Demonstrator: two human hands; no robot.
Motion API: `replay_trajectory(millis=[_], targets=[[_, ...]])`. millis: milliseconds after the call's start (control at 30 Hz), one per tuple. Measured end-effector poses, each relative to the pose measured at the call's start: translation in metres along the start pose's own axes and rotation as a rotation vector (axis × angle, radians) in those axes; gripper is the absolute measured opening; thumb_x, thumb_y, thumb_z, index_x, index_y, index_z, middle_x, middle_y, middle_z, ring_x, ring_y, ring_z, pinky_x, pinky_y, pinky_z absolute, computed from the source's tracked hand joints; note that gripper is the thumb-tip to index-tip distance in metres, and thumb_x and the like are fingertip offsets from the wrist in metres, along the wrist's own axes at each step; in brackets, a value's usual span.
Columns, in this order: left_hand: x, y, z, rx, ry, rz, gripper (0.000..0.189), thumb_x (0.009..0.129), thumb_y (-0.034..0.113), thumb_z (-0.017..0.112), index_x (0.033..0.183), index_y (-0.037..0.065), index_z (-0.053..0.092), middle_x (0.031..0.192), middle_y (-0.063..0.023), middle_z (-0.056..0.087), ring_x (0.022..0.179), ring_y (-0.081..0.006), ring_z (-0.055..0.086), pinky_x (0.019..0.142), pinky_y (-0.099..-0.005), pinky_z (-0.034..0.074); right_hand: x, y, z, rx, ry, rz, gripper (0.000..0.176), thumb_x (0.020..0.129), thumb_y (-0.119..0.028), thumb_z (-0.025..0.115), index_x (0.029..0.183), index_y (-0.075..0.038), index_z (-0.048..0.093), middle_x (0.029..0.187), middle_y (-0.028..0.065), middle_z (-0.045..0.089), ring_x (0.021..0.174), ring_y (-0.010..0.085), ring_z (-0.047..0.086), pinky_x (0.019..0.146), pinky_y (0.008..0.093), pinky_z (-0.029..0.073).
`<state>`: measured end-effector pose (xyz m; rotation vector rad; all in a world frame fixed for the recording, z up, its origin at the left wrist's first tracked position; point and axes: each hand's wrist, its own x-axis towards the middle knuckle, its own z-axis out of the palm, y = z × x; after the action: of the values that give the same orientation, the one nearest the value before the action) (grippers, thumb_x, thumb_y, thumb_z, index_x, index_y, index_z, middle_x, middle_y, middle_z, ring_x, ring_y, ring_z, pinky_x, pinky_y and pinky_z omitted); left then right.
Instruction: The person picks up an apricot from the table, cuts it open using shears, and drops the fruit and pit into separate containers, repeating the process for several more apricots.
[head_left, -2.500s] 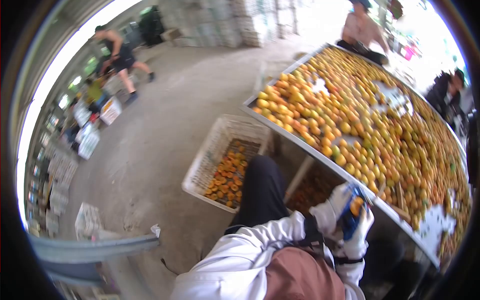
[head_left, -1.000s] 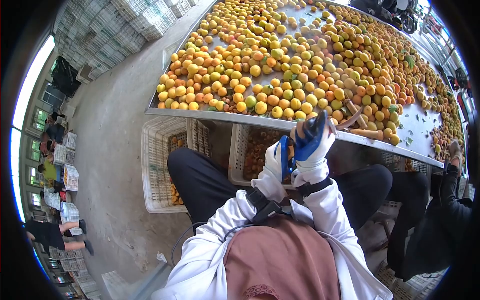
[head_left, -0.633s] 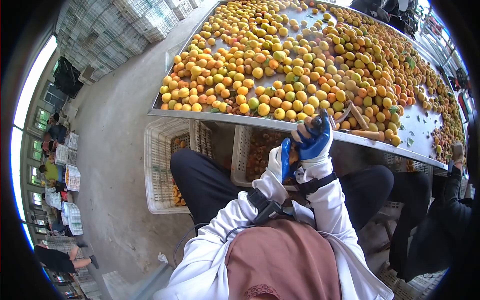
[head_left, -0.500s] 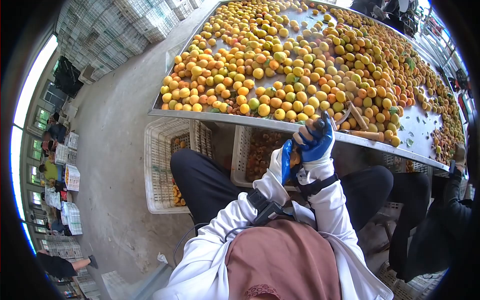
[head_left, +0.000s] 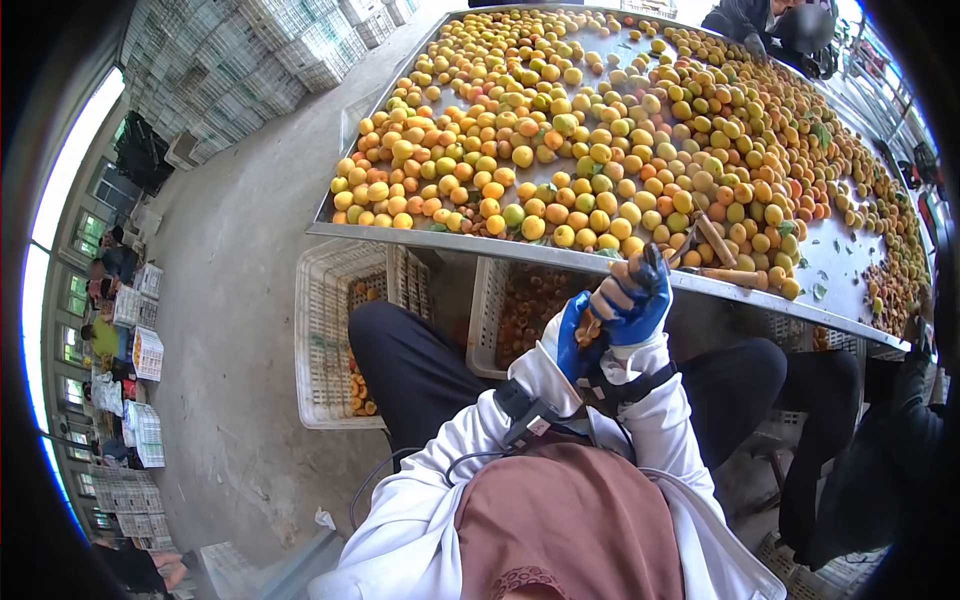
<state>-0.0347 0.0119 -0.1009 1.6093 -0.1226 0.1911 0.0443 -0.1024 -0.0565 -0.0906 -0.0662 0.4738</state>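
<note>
The person sits at the near edge of the metal worktop (head_left: 450, 238). Both gloved hands are raised together just under its rim, a little right of the frame's centre. The left hand (head_left: 572, 342) has its fingers cupped around an apricot (head_left: 590, 326), which shows only as an orange patch between the two blue palms. The right hand (head_left: 632, 296) meets it from above, with the fingers curled tight on a dark tool (head_left: 650, 258). It is too small for me to tell whether this is a blade.

I think the main danger is to the left palm: if the tool is sharp and slips on the soft fruit, it goes toward the glove. The apricot can also slide out of the gloves and fall on the lap or the floor, not into the white crate (head_left: 485, 320) below the worktop. The heap of apricots (head_left: 560, 130) reaches close to the near edge, so a knock against the rim may send some over.
</note>
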Motion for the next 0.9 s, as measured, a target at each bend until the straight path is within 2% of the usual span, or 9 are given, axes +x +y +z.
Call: replay_trajectory(millis=[67, 133, 200, 300, 400, 600, 667, 767, 900], targets=[[0.004, 0.0, 0.001, -0.404, -0.036, -0.083, 0.034, 0.097, 0.009, 0.058, 0.129, 0.001, 0.05, 0.113, -0.0068, 0.063, 0.102, -0.0157, 0.062, 0.09, -0.0302, 0.051, -0.003, 0.001, 0.001, -0.05, 0.004, 0.016, 0.04, 0.105, -0.038, 0.04, 0.074, -0.014, 0.05, 0.063, -0.0037, 0.035, 0.046, 0.0098, 0.034, 0.043, 0.0287, 0.029], [0.014, -0.003, -0.005, -0.269, 0.058, -0.058, 0.026, 0.1, 0.02, 0.058, 0.119, 0.002, 0.057, 0.102, -0.0063, 0.065, 0.091, -0.0163, 0.064, 0.081, -0.0301, 0.053, -0.004, -0.002, -0.005, -0.005, -0.191, 0.076, 0.04, 0.105, -0.037, 0.038, 0.076, -0.012, 0.052, 0.063, -0.0028, 0.035, 0.045, 0.0109, 0.034, 0.043, 0.029, 0.03], [0.034, -0.014, -0.023, -0.626, 0.077, -0.472, 0.044, 0.103, 0.046, 0.047, 0.098, 0.006, 0.066, 0.083, -0.0016, 0.065, 0.069, -0.0104, 0.061, 0.061, -0.0232, 0.05, -0.016, -0.006, 0.0, -0.295, -0.07, 0.015, 0.035, 0.104, -0.032, 0.045, 0.08, -0.009, 0.054, 0.062, -0.0018, 0.041, 0.042, 0.0108, 0.036, 0.042, 0.0283, 0.031], [0.041, -0.002, -0.029, -0.458, 0.198, -0.37, 0.04, 0.104, 0.04, 0.049, 0.094, 0.005, 0.065, 0.077, -0.0014, 0.064, 0.063, -0.0091, 0.059, 0.055, -0.0239, 0.046, -0.026, -0.003, 0.015, -0.884, 0.378, -0.212, 0.018, 0.096, -0.02, 0.064, 0.089, -0.003, 0.064, 0.066, 0.0, 0.056, 0.045, 0.0089, 0.044, 0.042, 0.0234, 0.033], [0.041, 0.0, -0.019, 0.006, 0.329, 0.016, 0.025, 0.102, 0.023, 0.056, 0.105, 0.0, 0.064, 0.086, -0.0134, 0.07, 0.075, -0.0234, 0.069, 0.068, -0.0356, 0.053, -0.035, 0.008, 0.001, -1.584, 0.232, -0.377, 0.016, 0.096, -0.012, 0.062, 0.098, 0.003, 0.066, 0.074, -0.0001, 0.059, 0.066, 0.0071, 0.052, 0.059, 0.0265, 0.043], [0.026, 0.048, -0.017, 0.5, 0.234, 0.081, 0.02, 0.095, 0.018, 0.061, 0.109, 0.003, 0.064, 0.096, -0.0233, 0.068, 0.094, -0.041, 0.066, 0.076, -0.044, 0.054, -0.046, 0.026, 0.018, -1.64, 0.235, -0.279, 0.019, 0.089, -0.004, 0.066, 0.106, 0.003, 0.067, 0.088, 0.0057, 0.071, 0.082, 0.0086, 0.061, 0.075, 0.0276, 0.05], [0.028, 0.034, -0.016, 0.431, 0.309, 0.141, 0.021, 0.098, 0.021, 0.06, 0.105, 0.002, 0.065, 0.089, -0.0184, 0.07, 0.08, -0.0341, 0.07, 0.07, -0.0375, 0.054, -0.049, 0.026, 0.016, -1.534, 0.235, -0.268, 0.02, 0.088, -0.004, 0.066, 0.106, 0.004, 0.067, 0.09, 0.0043, 0.071, 0.082, 0.0087, 0.061, 0.074, 0.0278, 0.051], [0.042, 0.016, -0.038, -0.416, 0.295, -0.142, 0.028, 0.103, 0.027, 0.055, 0.1, 0.002, 0.067, 0.078, -0.0012, 0.064, 0.064, -0.0058, 0.057, 0.056, -0.0222, 0.045, -0.056, 0.017, 0.012, -1.427, 0.284, -0.096, 0.023, 0.089, -0.006, 0.066, 0.11, 0.001, 0.067, 0.081, -0.0014, 0.064, 0.069, 0.0054, 0.056, 0.061, 0.0231, 0.046], [0.041, 0.12, -0.109, -0.453, 0.466, -0.209, 0.027, 0.101, 0.03, 0.058, 0.102, 0.004, 0.066, 0.078, -0.0029, 0.063, 0.057, -0.0088, 0.057, 0.049, -0.0241, 0.044, -0.063, 0.004, 0.005, -1.622, 0.275, -0.03, 0.018, 0.088, -0.008, 0.067, 0.104, 0.0, 0.067, 0.074, -0.0018, 0.059, 0.062, 0.009, 0.054, 0.057, 0.027, 0.045]])
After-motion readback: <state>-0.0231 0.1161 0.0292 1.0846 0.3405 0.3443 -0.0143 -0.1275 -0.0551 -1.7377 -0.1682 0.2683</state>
